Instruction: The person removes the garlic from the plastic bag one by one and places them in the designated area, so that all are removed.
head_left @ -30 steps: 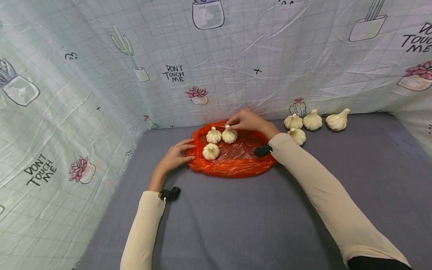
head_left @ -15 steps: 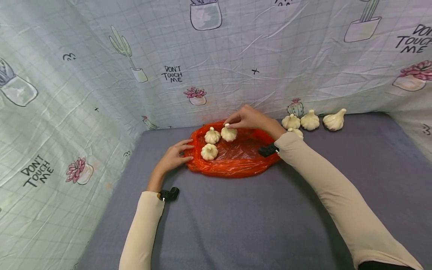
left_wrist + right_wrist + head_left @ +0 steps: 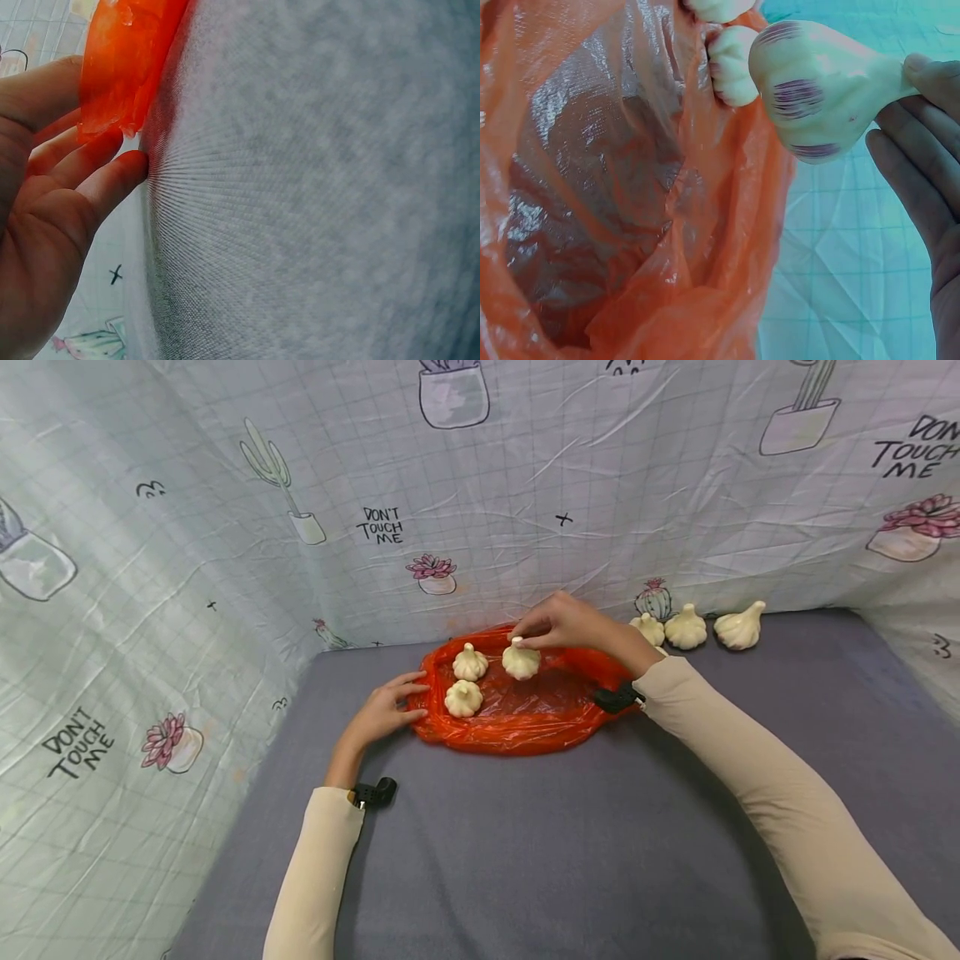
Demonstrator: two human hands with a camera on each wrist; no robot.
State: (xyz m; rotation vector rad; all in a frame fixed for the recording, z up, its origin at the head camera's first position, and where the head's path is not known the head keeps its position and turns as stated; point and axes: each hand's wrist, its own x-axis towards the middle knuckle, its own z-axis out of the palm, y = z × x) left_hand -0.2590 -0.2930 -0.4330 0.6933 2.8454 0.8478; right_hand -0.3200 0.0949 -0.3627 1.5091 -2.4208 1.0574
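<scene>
In the head view, my right hand pinches a garlic bulb by its stem, over the inside of a red plastic bag. The right wrist view shows purple streaks on this bulb, with thumb and fingertips at the narrow stem end. Two more bulbs sit in the left part of the bag, a rear bulb and a front bulb. My left hand rests against the bag's left side with fingers spread. Up close, those fingers lie at the orange-red plastic.
Several garlic bulbs lie at the back right on the grey tabletop, including an upright bulb and a tilted bulb. One is mostly hidden behind my right forearm. A printed cloth hangs along the back and left.
My right hand has raised its garlic bulb from beside the rear bulb and shifted it to the right. My left hand stays at the bag's left side. The head view has shifted slightly.
</scene>
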